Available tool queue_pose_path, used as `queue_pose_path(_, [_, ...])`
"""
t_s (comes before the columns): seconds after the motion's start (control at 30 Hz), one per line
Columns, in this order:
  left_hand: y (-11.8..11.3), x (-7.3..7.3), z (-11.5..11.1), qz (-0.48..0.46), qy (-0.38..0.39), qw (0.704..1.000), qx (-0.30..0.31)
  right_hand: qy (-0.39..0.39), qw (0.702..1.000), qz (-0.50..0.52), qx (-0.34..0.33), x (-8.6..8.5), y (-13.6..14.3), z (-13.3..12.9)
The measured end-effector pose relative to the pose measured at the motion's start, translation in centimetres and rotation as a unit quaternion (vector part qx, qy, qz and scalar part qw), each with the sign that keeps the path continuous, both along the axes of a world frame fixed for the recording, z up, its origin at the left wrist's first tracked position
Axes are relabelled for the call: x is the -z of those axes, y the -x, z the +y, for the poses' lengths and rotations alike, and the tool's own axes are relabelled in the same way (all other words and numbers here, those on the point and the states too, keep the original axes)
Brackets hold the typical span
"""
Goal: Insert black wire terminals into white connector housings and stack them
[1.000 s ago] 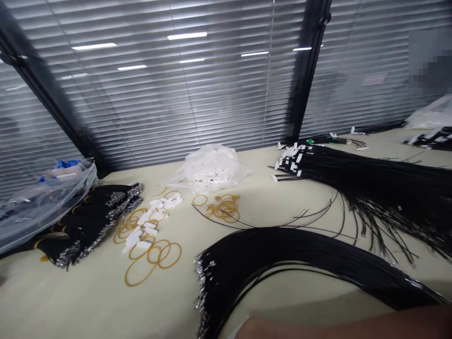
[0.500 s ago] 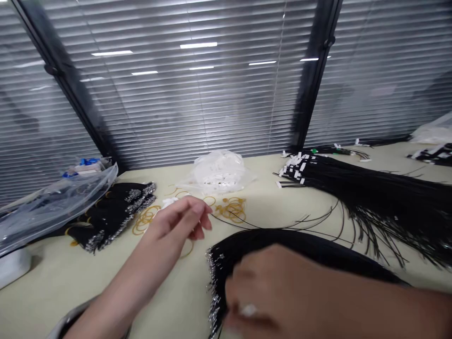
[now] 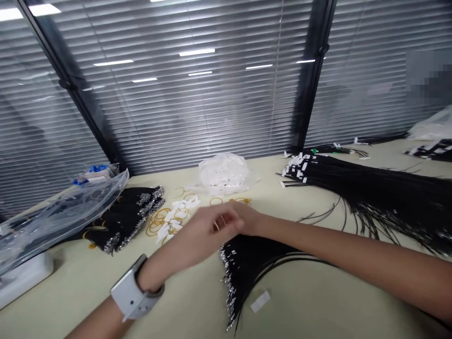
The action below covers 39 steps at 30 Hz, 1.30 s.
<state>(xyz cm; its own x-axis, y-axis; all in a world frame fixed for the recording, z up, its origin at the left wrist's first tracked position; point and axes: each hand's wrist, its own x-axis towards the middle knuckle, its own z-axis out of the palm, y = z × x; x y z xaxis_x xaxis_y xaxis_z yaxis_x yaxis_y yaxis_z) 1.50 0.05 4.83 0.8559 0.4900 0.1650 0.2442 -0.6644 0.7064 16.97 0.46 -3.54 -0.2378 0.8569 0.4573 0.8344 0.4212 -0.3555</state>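
Note:
My left hand (image 3: 203, 235), with a pale watch (image 3: 136, 289) at the wrist, is over the middle of the table. Its fingers are curled and the thumb bends toward them; anything between them is too small or hidden. My right hand (image 3: 247, 217) meets it from the right, its fingers hidden behind the left. Just below both hands lies a bundle of black wires (image 3: 254, 256) with silver metal terminals (image 3: 229, 287) along its left end. A small white strip (image 3: 260, 301) rests on the table in front of the bundle.
Yellow rubber bands (image 3: 157, 221) and white connectors (image 3: 173, 223) lie left of the hands. Behind stands a clear bag of white parts (image 3: 226, 174). More black wires with white connectors (image 3: 353, 179) spread right; terminal-ended bundles (image 3: 130, 212) lie left beside plastic sheeting (image 3: 70, 212).
My right hand has moved away from me, up to my left hand, which has come slightly right and lower. The white strip now shows on the table where the right hand was.

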Motion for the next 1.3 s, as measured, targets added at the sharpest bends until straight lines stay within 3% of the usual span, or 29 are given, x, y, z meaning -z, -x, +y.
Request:
queue_pose_path(0.07, [0.2, 0.7, -1.5, 0.057, -0.02, 0.995, 0.076, 0.016, 1.0, -0.018, -0.004, -0.1, -0.1, -0.3])
queue_pose_path(0.13, [0.4, 1.4, -2.8, 0.092, -0.052, 0.988, 0.112, 0.03, 0.999, -0.032, -0.006, -0.5, -0.4, -0.9])
queue_pose_path(0.3, [0.2, 2.4, -4.7, 0.206, -0.214, 0.947, 0.124, 0.012, 1.0, -0.005, -0.002, -2.0, -1.6, -2.9])
queue_pose_path(0.47, [-0.3, 2.7, -5.6, 0.235, -0.289, 0.915, 0.152, -0.032, 0.998, 0.05, 0.015, -3.6, -2.8, -5.5])
queue_pose_path(0.57, [-0.4, 2.7, -5.5, 0.205, -0.263, 0.93, 0.155, -0.047, 0.996, 0.07, 0.009, -4.0, -3.0, -7.0])
queue_pose_path(0.7, [-0.2, 2.2, -3.7, 0.112, -0.117, 0.982, 0.095, -0.061, 0.993, 0.096, 0.019, -3.2, -2.6, -8.1])
queue_pose_path(0.77, [0.1, 2.0, -2.2, 0.092, -0.073, 0.991, 0.059, -0.066, 0.991, 0.109, 0.034, -2.3, -2.4, -8.1])
queue_pose_path(1.0, [1.9, 3.5, 2.4, 0.043, 0.016, 0.995, -0.086, -0.066, 0.989, 0.12, 0.054, -0.8, -1.4, -7.4])
queue_pose_path(1.17, [2.2, 5.2, 2.9, -0.018, 0.064, 0.983, -0.173, -0.084, 0.99, 0.11, 0.025, -0.1, -0.3, -6.4])
queue_pose_path(1.3, [2.2, 5.7, 2.4, -0.052, 0.104, 0.974, -0.195, -0.106, 0.988, 0.112, 0.001, 0.6, -0.2, -6.2])
